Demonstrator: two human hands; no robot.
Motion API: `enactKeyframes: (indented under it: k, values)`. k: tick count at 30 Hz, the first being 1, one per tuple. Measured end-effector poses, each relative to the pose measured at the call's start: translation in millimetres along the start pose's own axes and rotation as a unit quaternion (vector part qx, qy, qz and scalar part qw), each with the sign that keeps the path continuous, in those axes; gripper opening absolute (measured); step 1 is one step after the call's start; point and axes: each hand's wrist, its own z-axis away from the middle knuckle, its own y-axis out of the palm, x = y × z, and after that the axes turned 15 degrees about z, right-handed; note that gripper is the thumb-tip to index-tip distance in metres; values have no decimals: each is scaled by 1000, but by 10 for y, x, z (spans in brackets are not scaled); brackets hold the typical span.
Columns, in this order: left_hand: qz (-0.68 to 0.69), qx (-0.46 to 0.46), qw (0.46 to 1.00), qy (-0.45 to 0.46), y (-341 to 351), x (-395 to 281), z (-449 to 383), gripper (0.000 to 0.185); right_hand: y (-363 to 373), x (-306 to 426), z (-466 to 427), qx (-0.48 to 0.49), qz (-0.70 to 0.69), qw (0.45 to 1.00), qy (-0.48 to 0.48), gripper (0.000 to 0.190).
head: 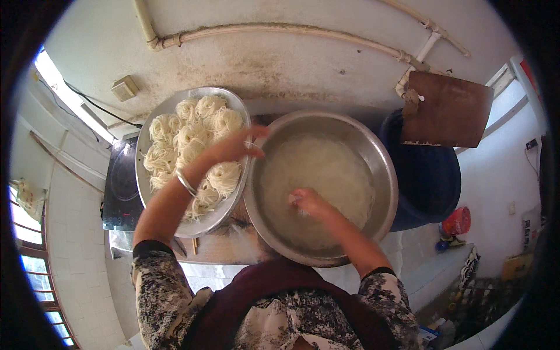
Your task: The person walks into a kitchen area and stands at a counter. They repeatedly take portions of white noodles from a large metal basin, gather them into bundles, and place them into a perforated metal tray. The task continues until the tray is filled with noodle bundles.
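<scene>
A large metal basin (385, 175) holds cloudy liquid with pale strands under its surface. My right hand (308, 202) is in the basin at the liquid's surface, its fingers curled; whether they grip anything is hard to see. To the left, a metal tray (142, 175) is filled with coiled nests of pale noodles (191, 136). My left hand (251, 142) reaches over the gap between the tray and the basin, thumb and fingers apart, blurred. A thin pale strand shows by its fingers; I cannot tell if it is held. A bracelet circles my left wrist.
A black cooktop (122, 175) lies left of the tray. Chopsticks (195, 246) rest on the wooden table (218, 251) near its front edge. Right of the basin stands a large dark blue barrel (437, 183), partly under a brown board (448, 109). A red container (457, 221) is beyond.
</scene>
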Motion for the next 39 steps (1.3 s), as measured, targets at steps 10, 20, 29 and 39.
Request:
enactKeyframes:
  k: [10, 20, 29, 39]
  values:
    - [45, 13, 990, -136, 1889, 76, -677, 35, -1196, 349, 817, -201, -33, 973, -109, 38]
    - [42, -107, 985, 129, 1402, -1179, -1061, 23, -1351, 166, 805, -296, -126, 933, -158, 47]
    - [-189, -254, 938, 146, 877, -1367, -1002, 22, -802, -272, 727, -68, -165, 977, 118, 30]
    - [-174, -130, 947, 238, 1166, -886, -1203, 22, -1064, 249, 426, -226, -206, 944, -120, 32]
